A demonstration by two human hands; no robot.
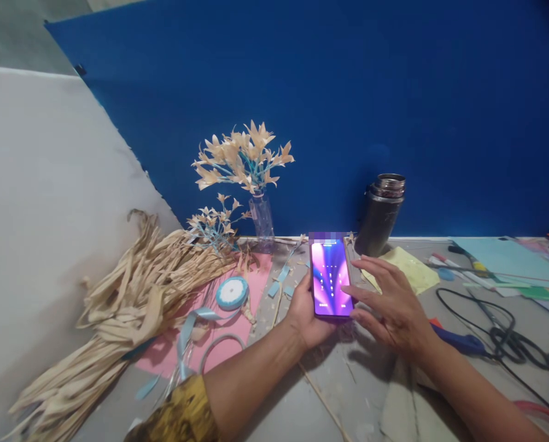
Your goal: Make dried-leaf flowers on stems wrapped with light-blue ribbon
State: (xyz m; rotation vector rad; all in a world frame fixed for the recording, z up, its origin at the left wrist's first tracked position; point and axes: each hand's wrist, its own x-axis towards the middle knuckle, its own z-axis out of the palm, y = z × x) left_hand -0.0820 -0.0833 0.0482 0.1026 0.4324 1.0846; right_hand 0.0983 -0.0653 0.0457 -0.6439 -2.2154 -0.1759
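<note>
A phone (pixel 331 276) with a lit purple and pink screen showing a number keypad rests upright in my left hand (pixel 309 319), which grips it from below and the left side. My right hand (pixel 389 304) is at the phone's right edge, fingers spread, with one fingertip over or touching the screen near the keypad. Nothing is held in my right hand. Behind the phone to the left, a clear bottle (pixel 261 221) holds pale dried flowers (pixel 247 156) on blue stems.
Dried husks (pixel 140 294) cover the left of the table, beside pink paper (pixel 251 288) and a ribbon roll (pixel 232 293). A dark flask (pixel 380 215) stands at the back. Right of my hand lie a blue-handled tool (pixel 461 341), a black cable (pixel 502 337) and coloured papers (pixel 518 258).
</note>
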